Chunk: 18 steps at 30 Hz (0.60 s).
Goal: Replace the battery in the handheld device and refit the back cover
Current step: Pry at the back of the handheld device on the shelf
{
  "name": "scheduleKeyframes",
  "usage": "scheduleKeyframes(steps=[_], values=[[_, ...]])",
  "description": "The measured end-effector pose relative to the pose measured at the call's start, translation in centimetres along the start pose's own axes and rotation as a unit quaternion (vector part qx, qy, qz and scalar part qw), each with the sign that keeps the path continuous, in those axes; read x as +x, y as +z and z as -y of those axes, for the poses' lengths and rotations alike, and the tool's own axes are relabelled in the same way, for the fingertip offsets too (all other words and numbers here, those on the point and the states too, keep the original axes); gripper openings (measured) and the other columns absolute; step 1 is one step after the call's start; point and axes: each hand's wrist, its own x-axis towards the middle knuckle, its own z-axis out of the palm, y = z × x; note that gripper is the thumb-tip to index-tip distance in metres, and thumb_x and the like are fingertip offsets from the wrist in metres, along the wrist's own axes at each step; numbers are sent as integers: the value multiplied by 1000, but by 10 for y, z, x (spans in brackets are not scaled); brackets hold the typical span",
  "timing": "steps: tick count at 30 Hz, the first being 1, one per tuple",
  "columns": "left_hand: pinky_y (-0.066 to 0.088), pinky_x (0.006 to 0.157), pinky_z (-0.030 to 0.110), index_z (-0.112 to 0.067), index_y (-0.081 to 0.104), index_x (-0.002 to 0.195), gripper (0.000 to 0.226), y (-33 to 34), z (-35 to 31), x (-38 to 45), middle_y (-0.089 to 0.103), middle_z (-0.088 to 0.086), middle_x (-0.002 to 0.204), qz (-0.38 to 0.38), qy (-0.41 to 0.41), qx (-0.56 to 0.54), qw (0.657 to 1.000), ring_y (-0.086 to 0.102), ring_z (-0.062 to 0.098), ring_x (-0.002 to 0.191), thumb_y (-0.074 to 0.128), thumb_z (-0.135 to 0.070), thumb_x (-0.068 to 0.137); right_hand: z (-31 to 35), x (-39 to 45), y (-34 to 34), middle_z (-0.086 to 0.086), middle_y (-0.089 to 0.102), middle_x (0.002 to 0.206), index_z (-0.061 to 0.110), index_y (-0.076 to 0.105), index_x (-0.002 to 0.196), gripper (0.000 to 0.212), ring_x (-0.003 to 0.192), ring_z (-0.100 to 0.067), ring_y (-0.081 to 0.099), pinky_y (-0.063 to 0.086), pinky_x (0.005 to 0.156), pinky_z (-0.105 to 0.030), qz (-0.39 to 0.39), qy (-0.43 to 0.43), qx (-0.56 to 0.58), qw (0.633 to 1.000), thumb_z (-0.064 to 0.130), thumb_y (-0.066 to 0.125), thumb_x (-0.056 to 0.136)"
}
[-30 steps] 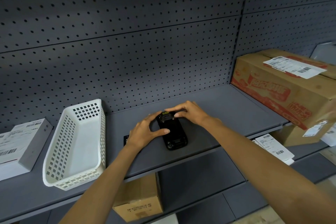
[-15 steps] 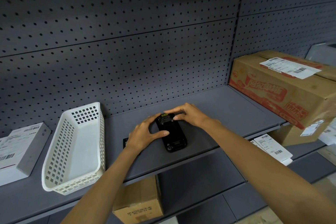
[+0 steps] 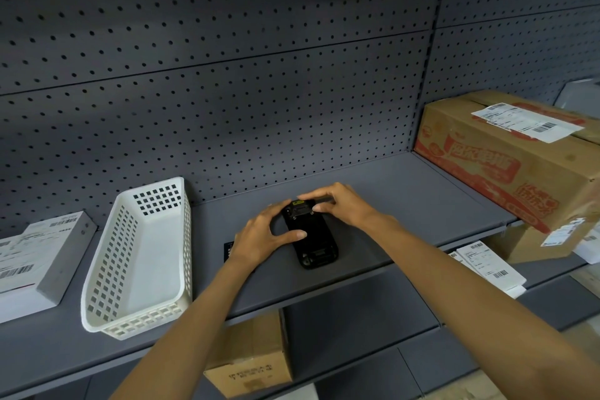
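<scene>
Two hands hold a black device point(image 3: 316, 247) that lies flat on the grey shelf point(image 3: 406, 205). The left hand point(image 3: 259, 237) curls round its left side, with the thumb pressed on the middle and the fingers bent over the top corner. The right hand point(image 3: 337, 205) pinches the top end with bent fingertips. A white basket point(image 3: 110, 257) sits to the left. A brown box point(image 3: 506, 166) stands well off to the right.

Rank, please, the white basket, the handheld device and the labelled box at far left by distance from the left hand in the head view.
1. handheld device: gripped by the left hand, just to its right.
2. white basket: apart, on the hand's left.
3. labelled box: far left, beyond the basket.
</scene>
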Motion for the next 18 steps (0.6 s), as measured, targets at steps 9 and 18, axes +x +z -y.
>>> scheduleKeyframes(steps=[9,18], values=[[44,100,40,-40,36,146,85,0,1,1,43,-12,151,4,4,-5,1000,42,18,138,67,-66,71,4,-1,-1,-2,65,131,18,66,127,43,127,-13,56,42,111,-31,20,24,35,999,-5,59,91],[45,101,42,-41,37,145,87,1,3,2,46,-12,149,6,3,-11,1000,44,19,137,66,-71,68,3,2,1,-1,66,131,19,67,125,45,127,-13,56,42,112,-34,15,39,46,998,-7,58,90]])
